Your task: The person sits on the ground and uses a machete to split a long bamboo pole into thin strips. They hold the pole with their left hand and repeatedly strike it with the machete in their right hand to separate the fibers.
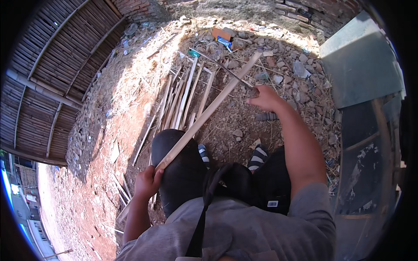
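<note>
My left hand [147, 186] is closed around the lower end of a long pale bamboo strip [204, 116]. The strip slants up and away to the right, across my bent left knee. My right hand [266, 100] grips the short handle of a long, thin, dark knife-like tool [230, 73]. Its narrow length points to the far left and crosses the strip near the upper end. Whether the two touch there, I cannot tell. Left of the strip, several loose pale strips [179, 102] lie in a bundle on the ground.
A dark ribbed cylinder [266, 116] lies below my right hand. Stones and rubble [283, 69] cover the far right, with a blue wrapper [224, 42]. A woven bamboo wall [48, 56] stands left, a brick wall [235, 15] behind, and a grey sheet panel [361, 63] right.
</note>
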{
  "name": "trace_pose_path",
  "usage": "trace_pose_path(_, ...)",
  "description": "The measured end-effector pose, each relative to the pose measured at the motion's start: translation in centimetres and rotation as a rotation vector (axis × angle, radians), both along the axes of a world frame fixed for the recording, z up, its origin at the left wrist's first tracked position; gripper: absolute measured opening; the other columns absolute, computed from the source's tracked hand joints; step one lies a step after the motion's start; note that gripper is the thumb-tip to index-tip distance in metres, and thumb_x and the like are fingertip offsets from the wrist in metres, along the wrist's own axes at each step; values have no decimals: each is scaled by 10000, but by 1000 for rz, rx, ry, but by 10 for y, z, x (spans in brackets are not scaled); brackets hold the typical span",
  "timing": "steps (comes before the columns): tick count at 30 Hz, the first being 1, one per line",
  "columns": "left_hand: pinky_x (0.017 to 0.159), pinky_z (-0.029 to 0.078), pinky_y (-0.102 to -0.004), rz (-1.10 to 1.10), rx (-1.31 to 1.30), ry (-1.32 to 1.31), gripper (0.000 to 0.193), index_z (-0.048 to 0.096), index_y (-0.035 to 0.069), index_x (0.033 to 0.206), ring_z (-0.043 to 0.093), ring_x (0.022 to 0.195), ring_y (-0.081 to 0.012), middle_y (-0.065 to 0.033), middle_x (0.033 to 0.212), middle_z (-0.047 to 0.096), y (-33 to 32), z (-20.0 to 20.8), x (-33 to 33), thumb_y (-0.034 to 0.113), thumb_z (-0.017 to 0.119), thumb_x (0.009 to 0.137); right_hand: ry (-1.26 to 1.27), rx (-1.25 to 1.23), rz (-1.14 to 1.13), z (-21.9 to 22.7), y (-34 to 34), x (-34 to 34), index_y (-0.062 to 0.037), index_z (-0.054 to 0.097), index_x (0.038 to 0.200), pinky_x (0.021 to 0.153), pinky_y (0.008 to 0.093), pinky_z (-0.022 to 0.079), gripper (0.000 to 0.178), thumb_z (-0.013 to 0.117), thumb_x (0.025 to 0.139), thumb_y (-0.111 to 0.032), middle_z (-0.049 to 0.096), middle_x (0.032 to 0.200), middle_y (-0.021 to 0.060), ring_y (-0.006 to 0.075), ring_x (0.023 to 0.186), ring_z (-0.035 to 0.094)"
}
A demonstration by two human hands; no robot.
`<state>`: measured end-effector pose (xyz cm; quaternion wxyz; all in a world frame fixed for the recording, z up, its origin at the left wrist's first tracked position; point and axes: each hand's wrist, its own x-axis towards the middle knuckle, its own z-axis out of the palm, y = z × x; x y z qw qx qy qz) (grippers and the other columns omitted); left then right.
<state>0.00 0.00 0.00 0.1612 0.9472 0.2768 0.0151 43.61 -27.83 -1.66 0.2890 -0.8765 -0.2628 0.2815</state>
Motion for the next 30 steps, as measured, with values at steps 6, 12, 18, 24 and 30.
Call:
trace_pose_path(6, 599, 491, -533, -19, 49, -1, 380, 556, 40, 790, 650, 667, -451, -216, 660, 631, 1, 4, -2, 373, 648, 947, -292, -89, 554, 29, 41, -64, -23, 664, 1056, 810, 454, 537, 423, 747, 826, -368, 683, 886, 179, 358, 903, 683)
trace_pose_path(12, 589, 491, -529, -18, 92, -20, 379, 560, 53, 792, 649, 649, -439, -211, 643, 623, 5, -3, -4, 389, 656, 938, -47, 15, 202, 3, 9, -10, -18, 663, 1052, 798, 432, 523, 471, 792, 786, -384, 691, 931, 167, 325, 893, 679)
trace_pose_path(18, 576, 488, -524, -36, 118, -20, 385, 559, 51, 787, 642, 625, -435, -198, 627, 617, 4, 2, -1, 392, 659, 934, -132, -13, 60, 9, 1, -13, -12, 682, 1053, 850, 454, 523, 417, 770, 807, -336, 703, 1003, 201, 363, 980, 677)
trace_pose_path(24, 562, 488, -516, -50, 145, -36, 373, 554, 55, 774, 645, 607, -419, -184, 620, 619, 8, -3, -8, 373, 671, 930, -205, -203, 601, 40, 41, -63, -64, 690, 1070, 883, 458, 529, 395, 776, 814, -352, 702, 1034, 180, 365, 1021, 668)
trace_pose_path(30, 554, 500, -512, -32, 233, -59, 373, 549, 72, 769, 651, 604, -409, -178, 631, 627, 0, -5, -4, 384, 687, 920, -172, 16, 31, -8, -7, 9, -23, 678, 1135, 828, 439, 519, 497, 803, 790, -358, 704, 1000, 191, 347, 941, 682)
